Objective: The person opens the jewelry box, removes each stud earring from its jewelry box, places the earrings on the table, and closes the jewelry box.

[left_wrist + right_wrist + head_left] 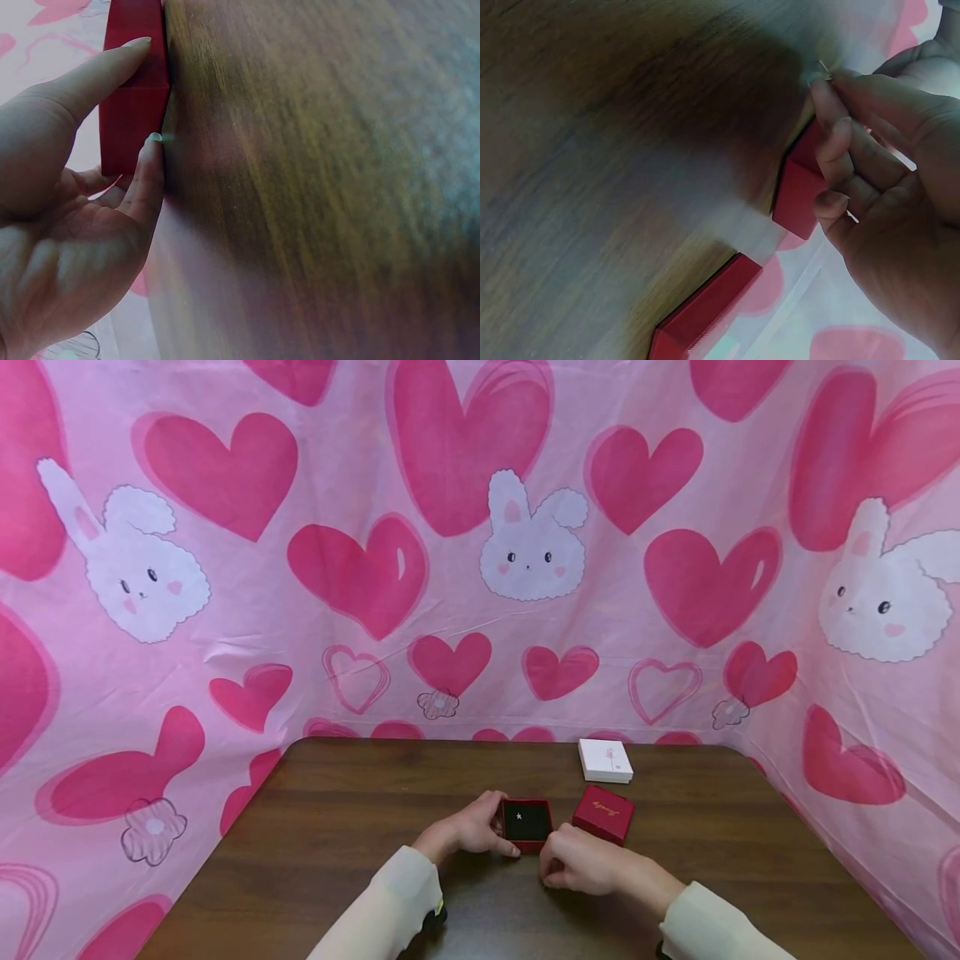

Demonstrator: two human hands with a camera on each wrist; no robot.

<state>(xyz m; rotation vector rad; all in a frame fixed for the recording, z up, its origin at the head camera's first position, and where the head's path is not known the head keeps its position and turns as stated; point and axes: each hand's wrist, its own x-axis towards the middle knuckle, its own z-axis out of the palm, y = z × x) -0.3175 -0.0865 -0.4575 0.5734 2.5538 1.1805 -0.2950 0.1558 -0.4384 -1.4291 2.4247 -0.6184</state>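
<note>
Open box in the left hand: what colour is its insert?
The insert is black, inside the red box; head view shows it best.

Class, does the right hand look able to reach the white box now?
Probably, by passing over the red lid, which lies between the right hand and the white box; nothing visible blocks the way above. The hand seems to pinch something thin, though.

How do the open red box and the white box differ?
The red box is open, showing a black insert and small silvery piece; the white box looks closed, with a pinkish print on top. The left hand holds the red box; the white box lies untouched farther back. Both rest on the table.
</note>
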